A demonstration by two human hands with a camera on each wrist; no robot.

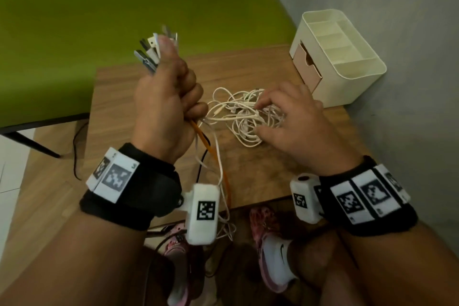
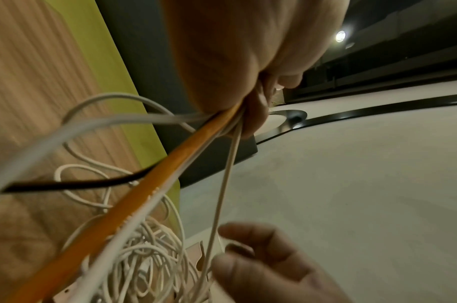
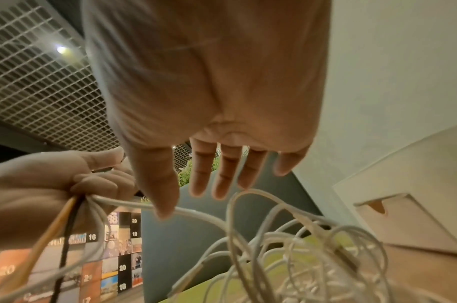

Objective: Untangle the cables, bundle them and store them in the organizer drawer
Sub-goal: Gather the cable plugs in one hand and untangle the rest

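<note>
- The tangle of white cables (image 1: 244, 114) lies on the wooden table (image 1: 260, 169), in front of the organizer and between your two hands.
- Your left hand (image 1: 166, 107) is raised above the table with its fingers curled tight round a bunch of cables; their plug ends (image 1: 155, 49) stick up past your thumb.
- From the bottom of that fist an orange cable (image 1: 218, 164), a black cable (image 1: 202, 156) and several white ones hang down over the table's near edge.
- Your right hand (image 1: 295, 126) is spread over the tangle, fingers straight and apart, fingertips touching the loops but gripping nothing.
- The cream organizer (image 1: 357, 82) stands at the table's far right corner by the grey wall (image 1: 397, 32). Its top compartments (image 1: 340, 42) show nothing in them.
- Its pink drawer (image 1: 306, 67) looks pulled slightly out; you cannot see inside it.
- A green surface (image 1: 124, 20) lies beyond the table.
</note>
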